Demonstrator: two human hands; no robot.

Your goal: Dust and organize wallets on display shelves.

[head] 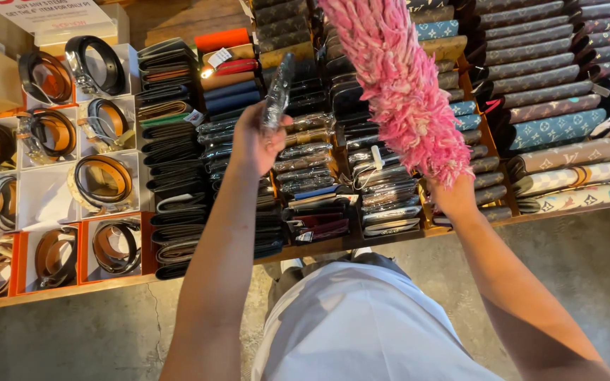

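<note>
Gripping a dark plastic-wrapped wallet (277, 95), the left hand (254, 144) lifts it while the right hand (452, 194) clutches a shaggy pink duster (400, 77).

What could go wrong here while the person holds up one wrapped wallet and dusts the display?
1. The left hand holds the wallet only by its lower end, and the wrap looks glossy, so it may slip onto the rows below.
2. The duster in the right hand hangs over tightly packed wallet rows; a wide sweep could push some out of line.
3. The front wallets sit near the table edge and might fall to the floor.
</note>
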